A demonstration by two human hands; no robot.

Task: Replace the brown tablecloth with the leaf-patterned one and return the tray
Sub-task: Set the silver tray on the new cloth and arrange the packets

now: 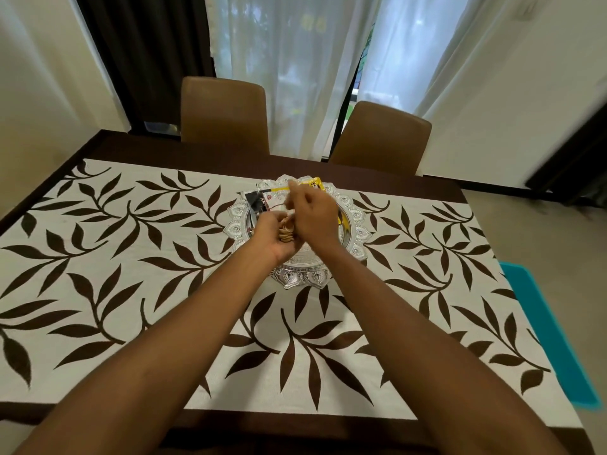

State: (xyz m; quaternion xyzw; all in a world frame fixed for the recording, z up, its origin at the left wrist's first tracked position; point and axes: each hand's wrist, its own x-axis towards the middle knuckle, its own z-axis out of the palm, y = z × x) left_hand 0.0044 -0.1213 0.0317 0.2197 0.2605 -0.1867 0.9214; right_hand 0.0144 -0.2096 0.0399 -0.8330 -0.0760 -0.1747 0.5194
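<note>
The white leaf-patterned tablecloth lies spread flat over the dark table. An ornate silver tray with a scalloped rim sits on it at the far middle, holding yellow and white packets. Both hands hover over the tray's centre. My left hand is curled around a small stack of tan, coin-like pieces. My right hand is just above it, fingers pinched together near those pieces; what it pinches is too blurred to tell. No brown tablecloth is in view.
Two brown chairs stand at the table's far side before sheer curtains. A teal mat lies on the floor to the right. The dark table edge runs along the near side.
</note>
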